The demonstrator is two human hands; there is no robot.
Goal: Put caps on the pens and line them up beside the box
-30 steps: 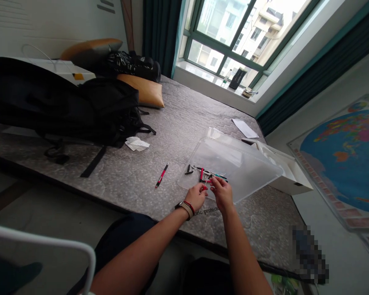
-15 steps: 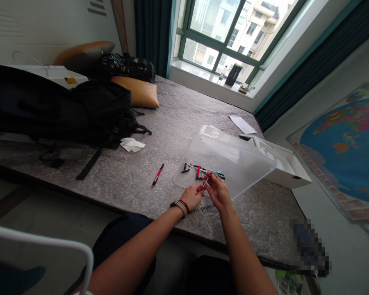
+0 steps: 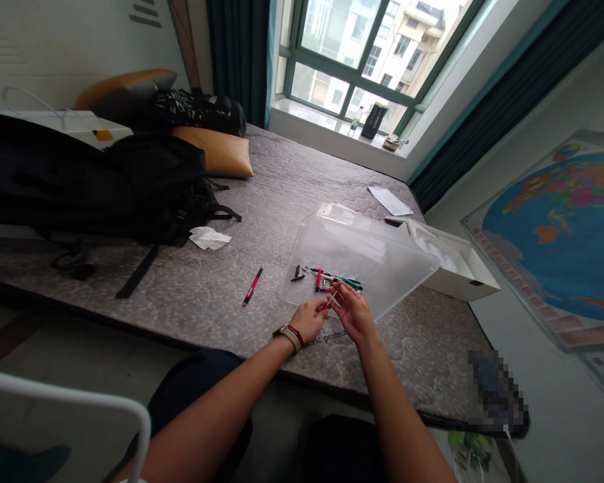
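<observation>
My left hand [image 3: 308,320] pinches a small red pen part [image 3: 325,306], and a thin pale rod [image 3: 335,295] runs from it toward my right hand. With its fingers closed around the rod's upper end, my right hand [image 3: 355,313] partly hides it. Just beyond, pen pieces lie in a heap on a clear plastic sheet or lid: a red barrel [image 3: 319,280], small black parts [image 3: 296,274] and teal-and-black pieces [image 3: 351,282]. Left of the plastic, a whole red and black pen [image 3: 252,286] rests on the mattress.
The clear plastic [image 3: 372,248] lies on the grey mattress [image 3: 282,201], next to an open white box [image 3: 463,268]. A white paper [image 3: 390,200] sits behind. To the left are a crumpled tissue [image 3: 210,238], a black backpack [image 3: 156,181] and a tan cushion [image 3: 216,151].
The whole view has shifted slightly, so most things sit a little further left. Both hands keep nearly the same hold on the red part and the rod.
</observation>
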